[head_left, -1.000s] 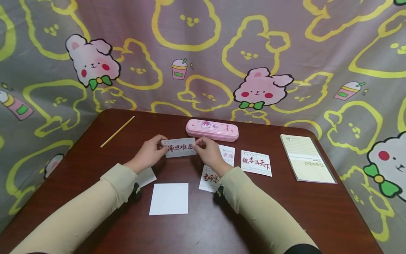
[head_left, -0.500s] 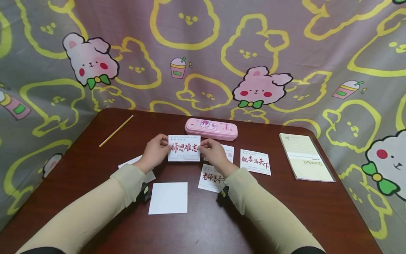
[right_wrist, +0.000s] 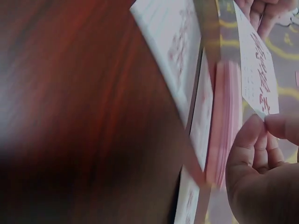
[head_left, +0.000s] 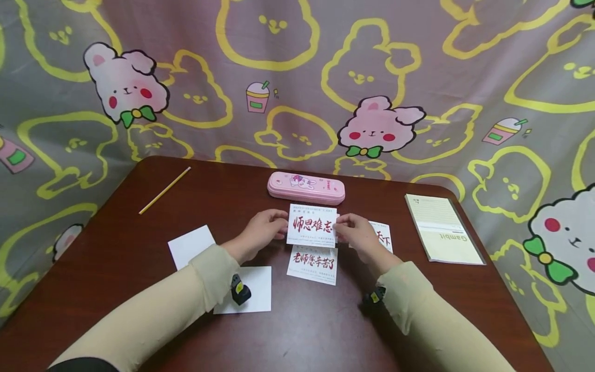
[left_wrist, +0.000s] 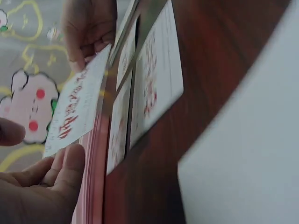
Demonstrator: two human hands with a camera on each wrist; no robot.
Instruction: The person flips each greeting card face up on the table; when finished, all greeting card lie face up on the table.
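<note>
A white card with red handwritten characters (head_left: 311, 232) is held up above the table, facing me. My right hand (head_left: 364, 240) pinches its right edge between thumb and fingers. At the card's left edge, my left hand (head_left: 260, 230) has its fingertips against or just beside it; in the left wrist view the thumb (left_wrist: 11, 133) stands apart from the card. Directly below lies a second lettered card (head_left: 312, 266). Another lettered card (head_left: 383, 237) is partly covered by my right hand. One more card (left_wrist: 120, 126), hidden behind the raised one in the head view, shows in the left wrist view.
A pink pencil case (head_left: 307, 188) lies behind the cards. At the left is a yellow pencil (head_left: 165, 191); at the right, a notepad (head_left: 443, 227). Two blank white sheets, one further left (head_left: 190, 245) and one nearer (head_left: 260, 294), lie under or beside my left forearm.
Both hands have carried the raised card to the right, over the other cards. It has tilted up to face me, and the left hand's hold has loosened.
</note>
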